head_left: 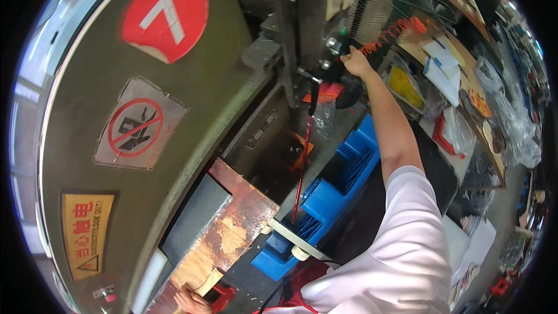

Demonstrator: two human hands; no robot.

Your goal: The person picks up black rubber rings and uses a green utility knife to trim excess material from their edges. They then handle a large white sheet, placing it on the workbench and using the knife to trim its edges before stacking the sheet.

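At the lower edge, my left hand is closed at the edge of a tan sheet piece, which looks like leather or thin board. The piece lies on a worn reddish-brown board with a peeling surface. My right arm stretches far ahead. My right hand is at the dark upright of the green machine, beside round metal knobs. Its index finger points out and the thumb stands apart; the other fingers are partly hidden. I cannot tell whether it touches a control.
A blue plastic pallet lies below the board, with a thin red rod near it. To the right, a cluttered bench holds papers, a yellow bag and a red tray. A coiled orange hose runs behind my right hand.
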